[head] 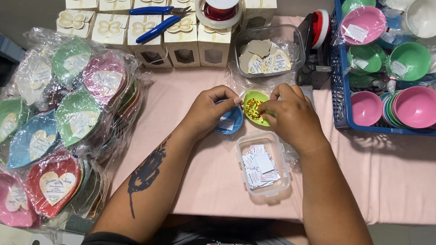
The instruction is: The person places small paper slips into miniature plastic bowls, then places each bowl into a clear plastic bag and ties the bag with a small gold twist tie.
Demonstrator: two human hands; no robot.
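My left hand (209, 108) holds a small blue dish (229, 121) with a white label and also steadies the rim of a small green dish (254, 98). Inside the green dish lies a bit of shiny gold material (253, 108). My right hand (291, 115) pinches that gold material with its fingertips. Just below my hands stands an open clear plastic box (262, 167) filled with small white paper slips. Everything rests on a pink tablecloth (401, 180).
A second clear box (267, 53) with cream tags sits beyond my hands. Several cream gift boxes (112, 27), blue pliers (158, 19) and a red ribbon spool (220, 2) stand at the back. Bagged heart dishes (54, 129) lie left; a blue crate (343, 108) of bowls sits right.
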